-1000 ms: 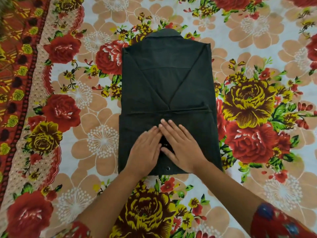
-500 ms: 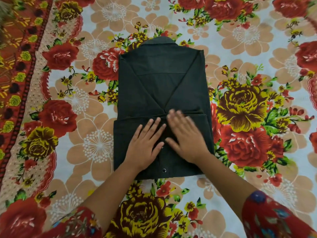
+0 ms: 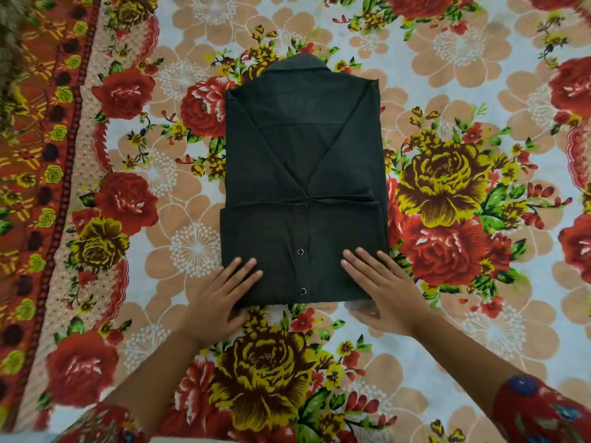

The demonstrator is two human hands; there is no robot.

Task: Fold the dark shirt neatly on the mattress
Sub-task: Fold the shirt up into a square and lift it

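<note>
The folded dark shirt (image 3: 303, 155) lies on the mattress (image 3: 479, 75), long axis near-to-far, collar at the far end, left hand (image 3: 220, 298) and right hand (image 3: 387, 289) flat on its near corners, each grip wide, holding nothing.

Both grips lie flat, palms down, in the lower middle of the frame, well apart from each other. The left grip (image 3: 220, 297) sits left of centre, its fingers (image 3: 246, 270) straight, close together and pointing up and to the right. The right grip (image 3: 385, 290) sits right of centre, its fingers (image 3: 361, 260) straight and angled up and to the left. Both thumbs turn inward. The bare left forearm (image 3: 153, 372) and right forearm (image 3: 457, 356) enter from the lower corners, converging upward
</note>
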